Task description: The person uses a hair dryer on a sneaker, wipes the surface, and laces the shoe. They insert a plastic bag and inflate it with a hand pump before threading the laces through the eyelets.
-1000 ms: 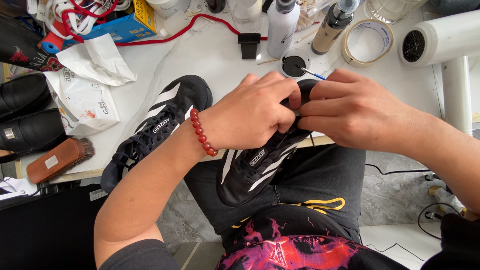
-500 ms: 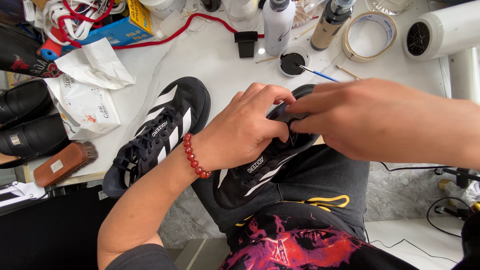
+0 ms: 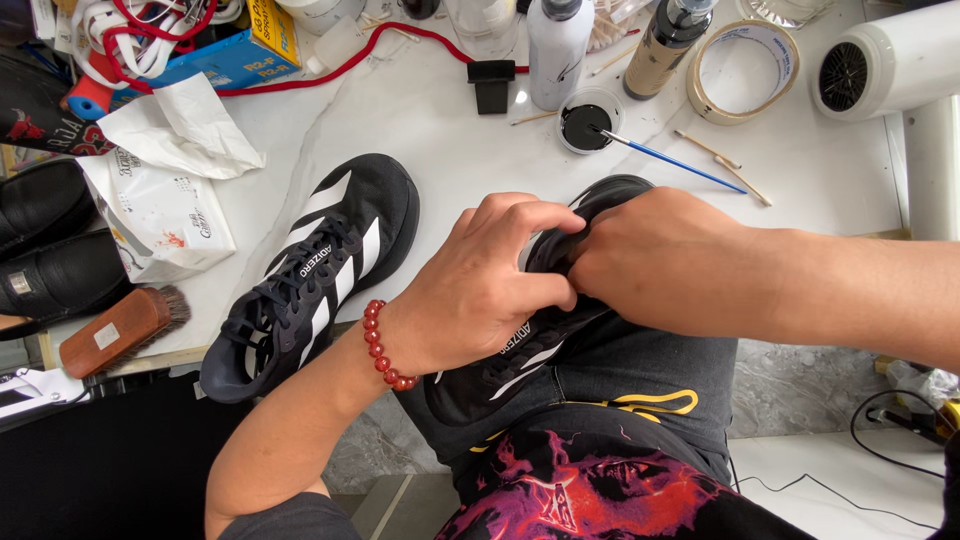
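Both hands work on a black sneaker with white stripes [image 3: 520, 360] that lies on the person's lap, its toe reaching up to the edge of the white tabletop [image 3: 440, 130]. The left hand [image 3: 480, 290], with a red bead bracelet [image 3: 385, 345] at the wrist, has its fingers curled and pinching the shoe's upper near the toe. The right hand [image 3: 660, 260] presses against it from the other side, fingers clenched on the same part of the shoe. The matching second sneaker [image 3: 310, 275] rests on the tabletop just left of the hands. Beyond the hands stand a small dish of black paint [image 3: 585, 125] with a thin blue-handled brush [image 3: 680, 165], a roll of tape [image 3: 740, 70] and bottles. A wooden brush [image 3: 120, 330] lies at the left edge.
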